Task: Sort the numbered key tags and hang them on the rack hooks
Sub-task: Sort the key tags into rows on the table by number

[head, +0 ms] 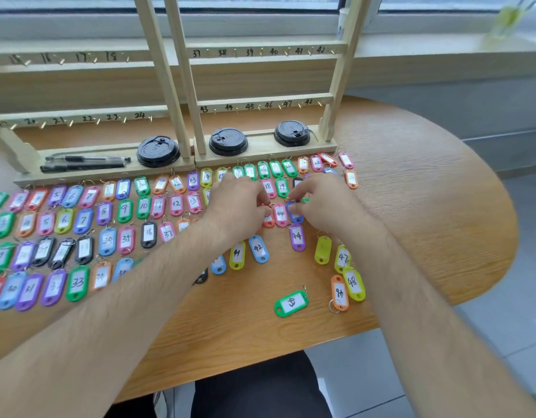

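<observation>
A person seated at a rounded wooden table [417, 206] bent over dozens of coloured key tags [176, 204], which lay flat in rows running left to right in rough number order, low numbers at the far left, the forties at the right. That layout looked like the sorting stage, meant to make each number easy to find. The wooden rack [262, 101] stood at the far edge, every numbered hook [151, 118] in view bare, so hanging had not begun.

Both hands met in the middle of the spread. The right hand [324, 203] had its fingers curled onto the top end of a blue tag [295, 215], apparently pinching it beside a pink tag [280, 214] marked 44. The left hand [236, 206] curled its fingertips down near that pink tag's ring; whether it held anything could not be told.

A purple tag [297, 236], also marked 44, lay just nearer, suggesting the pair was being matched. A green tag [291, 303] sat askew and apart at the near edge, seemingly unsorted. Three black cup lids [158, 151] and two pens [85, 162] rested on the rack's base.
</observation>
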